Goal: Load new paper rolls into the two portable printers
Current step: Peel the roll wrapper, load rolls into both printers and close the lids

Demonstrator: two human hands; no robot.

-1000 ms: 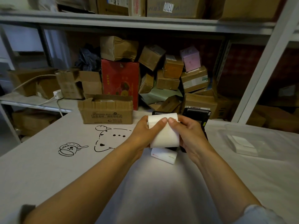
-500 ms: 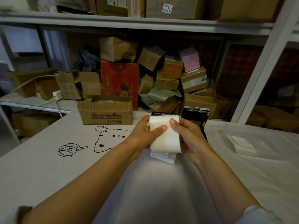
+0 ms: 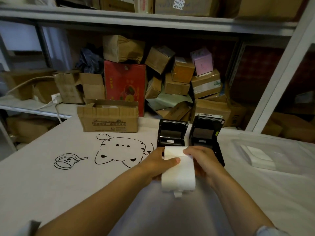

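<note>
Both hands are dropping lower and nearer to me than a second ago, bringing the paper roll (image 3: 178, 169) down off the printers, so both open bays are now showing. I am reading the left hand (image 3: 158, 165) as clamping the roll's left side, thumb lying across the front to steady it. The right hand (image 3: 203, 161) is pinching the top edge, likely picking at the loose end or a wrapper; a small tab is hanging at the bottom. The left printer (image 3: 172, 133) and right printer (image 3: 205, 132) are sitting side by side on the table (image 3: 51, 184), lids tipped back, just beyond the roll, neither loaded yet. I am judging the roll is being prepared close in before insertion. A cardboard box (image 3: 109, 116) is standing to the left.
</note>
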